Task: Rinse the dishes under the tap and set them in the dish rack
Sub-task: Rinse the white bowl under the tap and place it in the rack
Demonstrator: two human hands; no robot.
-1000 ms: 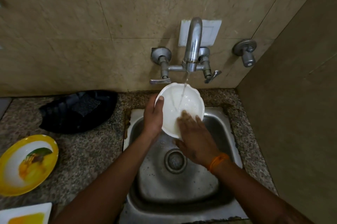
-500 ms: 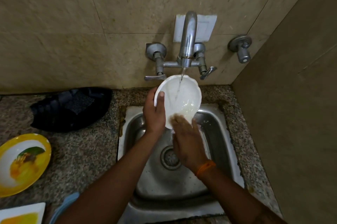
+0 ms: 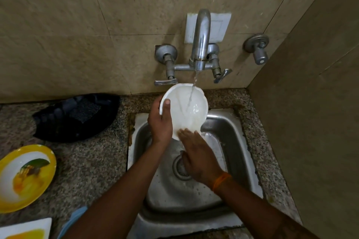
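Under the tap (image 3: 200, 44) I see my left hand (image 3: 160, 124) still gripping the bowl (image 3: 186, 110) by its rim over the sink (image 3: 233, 141); my right hand (image 3: 198, 153), fingers flat, has slid down to the lower edge, so rinsing seems nearly done.

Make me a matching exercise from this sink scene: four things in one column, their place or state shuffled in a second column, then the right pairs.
Things
1. white bowl
2. yellow plate
3. black tray
4. orange band

Places or states
A. on the counter at the far left, smeared with food
B. round the right wrist
C. held under the running water
D. on the counter against the wall, left of the sink

Pairs: 1-C, 2-A, 3-D, 4-B
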